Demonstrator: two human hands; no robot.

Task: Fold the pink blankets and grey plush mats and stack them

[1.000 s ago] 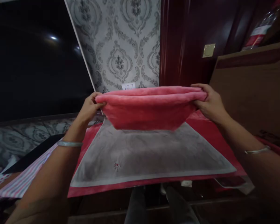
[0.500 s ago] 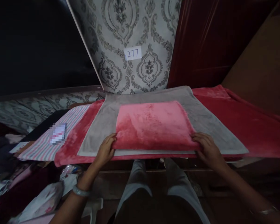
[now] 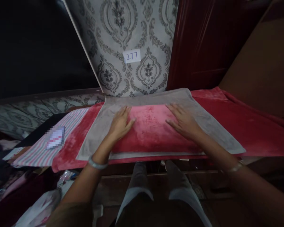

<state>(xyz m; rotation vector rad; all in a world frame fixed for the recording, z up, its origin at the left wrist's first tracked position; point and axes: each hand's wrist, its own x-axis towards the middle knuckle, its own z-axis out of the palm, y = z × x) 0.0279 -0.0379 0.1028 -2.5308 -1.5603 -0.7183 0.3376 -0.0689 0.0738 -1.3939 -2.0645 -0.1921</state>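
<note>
A folded pink-red plush cloth (image 3: 148, 132) lies flat on a grey towel (image 3: 94, 135). My left hand (image 3: 120, 124) is over the cloth's left side, its fingers stretched toward the far edge and the thumb apart. Over the right side, my right hand (image 3: 183, 123) is spread in the same way, slightly blurred. Neither hand grips anything. Under the grey towel is a larger red plush blanket (image 3: 246, 126), which reaches out to both sides.
Left of the blanket is a striped cloth (image 3: 40, 151) with a small blurred-out item (image 3: 55, 137) on it. Behind stand a dark screen (image 3: 38, 47) and a patterned wall with a paper label (image 3: 132, 56) reading 277. Clothes and bags (image 3: 40, 205) are heaped at lower left.
Both hands have let go of the folded cloth's near corners and moved forward onto its sides, fingers now stretched out. The cloth stays in about the same place. The view has shifted slightly.
</note>
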